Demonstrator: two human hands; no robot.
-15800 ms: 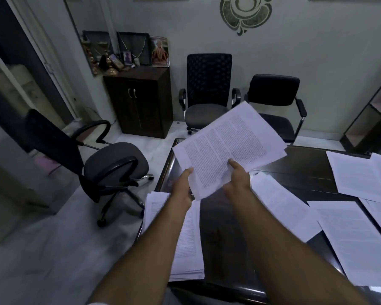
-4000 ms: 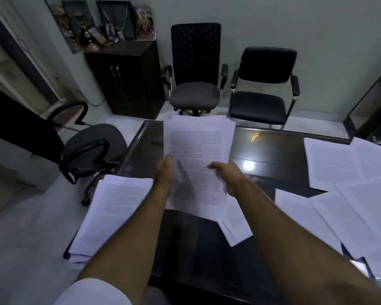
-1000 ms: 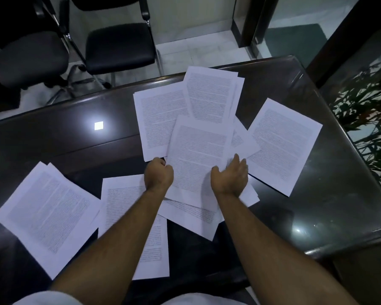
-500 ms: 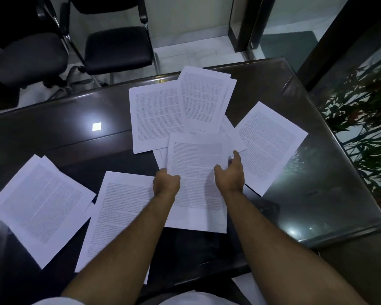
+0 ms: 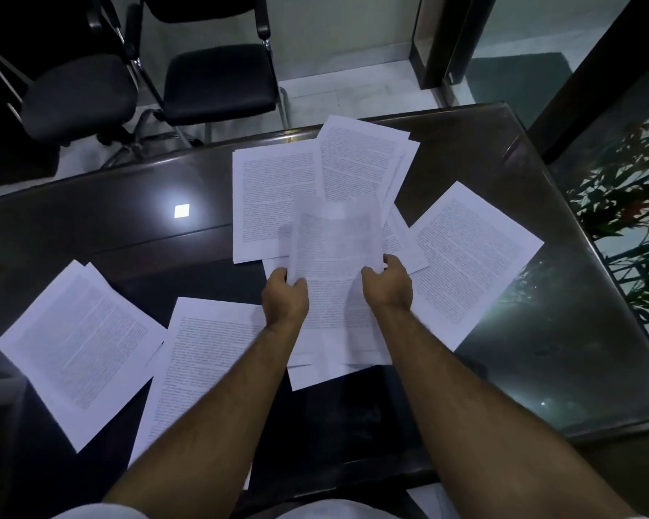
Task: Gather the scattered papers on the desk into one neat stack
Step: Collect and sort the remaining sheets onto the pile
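White papers (image 5: 336,279) held by both hands (image 5: 285,294) (image 5: 388,286) over desk (image 5: 90,226).

You are looking at a dim, bluish room, with the brightest spot a small square reflection of an overhead light (image 5: 181,210) on the dark glossy desk top (image 5: 90,226), left of the held sheaf of white printed pages (image 5: 334,264). That sheaf is motion-blurred at its top edge. Beyond it, the desk's far edge bows with wide-angle distortion.

Two black chairs (image 5: 188,80) beyond desk — plant (image 5: 630,234) at right.
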